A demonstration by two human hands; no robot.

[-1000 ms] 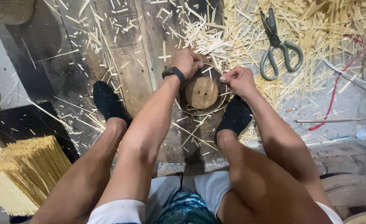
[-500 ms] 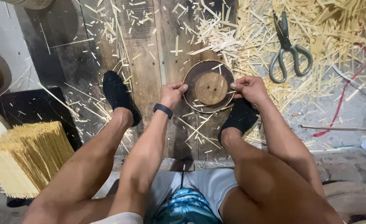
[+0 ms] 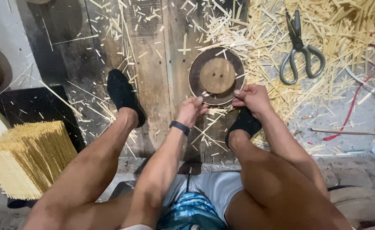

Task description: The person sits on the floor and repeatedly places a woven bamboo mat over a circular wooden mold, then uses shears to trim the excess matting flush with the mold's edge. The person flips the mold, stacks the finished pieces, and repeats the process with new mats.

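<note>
Both hands [image 3: 221, 104] low, fingers apparently gripping round wooden disc [image 3: 216, 76] near edge

Plank floor [image 3: 149, 64] carries disc [image 3: 217, 76], scissors [image 3: 300, 49], splints [image 3: 349, 30].

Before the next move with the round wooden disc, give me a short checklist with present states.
1. Left hand on the disc's near rim: ok.
2. Right hand on the rim: ok.
3. Disc lying flat on the planks: ok.
4. Scissors apart from both hands: ok.
5. Floor around the disc free of offcuts: not ok.
6. What the fingers grip under the rim: cannot tell.
</note>
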